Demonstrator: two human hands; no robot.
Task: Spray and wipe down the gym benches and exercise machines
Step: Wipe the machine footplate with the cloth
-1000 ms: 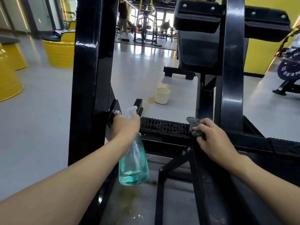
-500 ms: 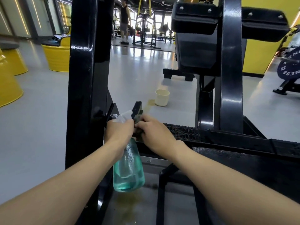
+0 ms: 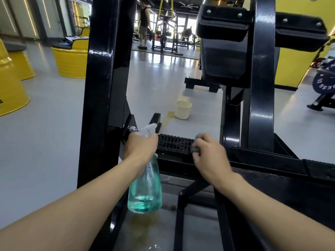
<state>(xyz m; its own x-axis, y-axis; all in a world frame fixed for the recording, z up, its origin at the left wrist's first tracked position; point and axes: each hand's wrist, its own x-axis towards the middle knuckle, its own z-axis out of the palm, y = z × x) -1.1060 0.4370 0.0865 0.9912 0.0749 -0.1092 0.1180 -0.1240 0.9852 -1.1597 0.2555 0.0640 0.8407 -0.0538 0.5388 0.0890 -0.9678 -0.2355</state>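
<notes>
A black exercise machine fills the view, with a thick upright post [image 3: 107,73], padded rests [image 3: 223,26] above and a ridged black footplate [image 3: 172,144] across the middle. My left hand [image 3: 140,144] grips the neck of a clear teal spray bottle [image 3: 146,187] that hangs down beside the post. My right hand [image 3: 208,154] holds a dark grey cloth [image 3: 195,148] pressed on the footplate, right of its middle. Most of the cloth is hidden under my fingers.
A cream plastic cup [image 3: 183,109] stands on the grey floor beyond the machine. Yellow drum seats [image 3: 71,60] line the left side. A weight plate [image 3: 324,84] sits at the far right. A person [image 3: 144,20] stands by distant racks. Wet patches mark the floor below the bottle.
My right hand with the cloth slid left along the footplate to the bottle, then back right toward the middle. My left hand and bottle stayed nearly in place.
</notes>
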